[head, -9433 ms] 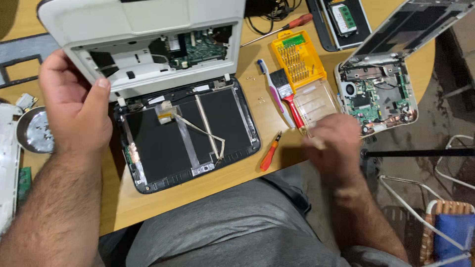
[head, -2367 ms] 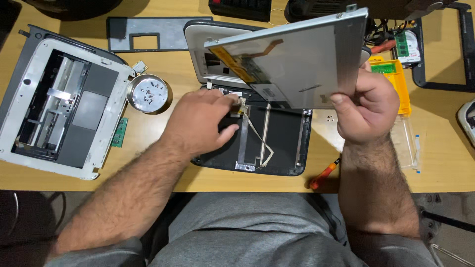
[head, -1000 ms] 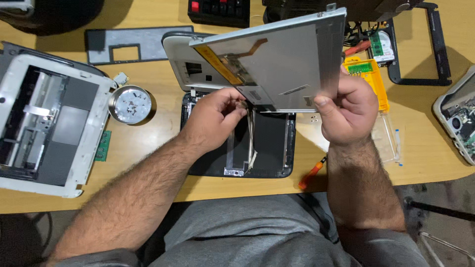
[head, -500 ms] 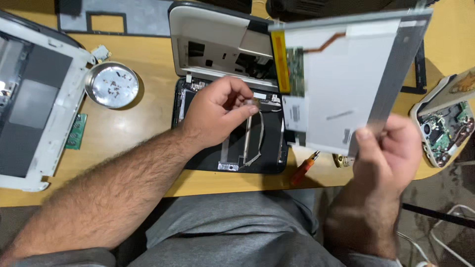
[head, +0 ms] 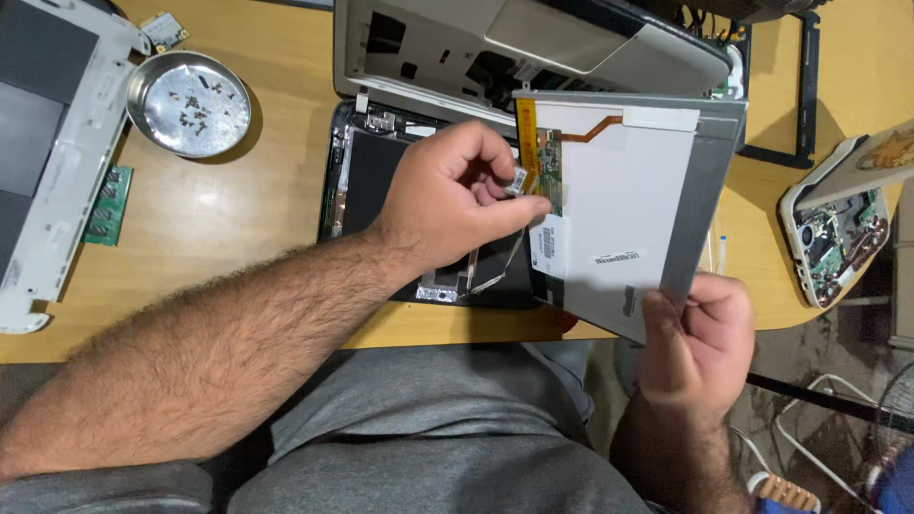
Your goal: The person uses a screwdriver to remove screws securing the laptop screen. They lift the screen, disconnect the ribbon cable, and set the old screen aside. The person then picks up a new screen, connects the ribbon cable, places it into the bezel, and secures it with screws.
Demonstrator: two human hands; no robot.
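My right hand (head: 700,333) grips the lower edge of a flat screen panel (head: 619,205), held tilted above the desk with its white back toward me. A thin orange cable and a narrow green circuit strip (head: 550,171) run along the panel's left side. My left hand (head: 452,200) pinches a small connector on a flat cable at that strip. Beneath lies an opened small laptop: its black lid shell (head: 367,186) flat on the wooden desk (head: 248,238) and its grey base (head: 495,48) behind.
A round metal dish (head: 188,103) with several screws sits at the upper left, next to a white opened laptop shell (head: 43,143) and a green memory module (head: 105,205). A black bezel frame (head: 807,95) and another opened device (head: 838,238) lie at the right.
The panel has come off the lid and turned over, its white back now facing me, held lower and to the right. My left hand has moved from the lid to the panel's cable connector.
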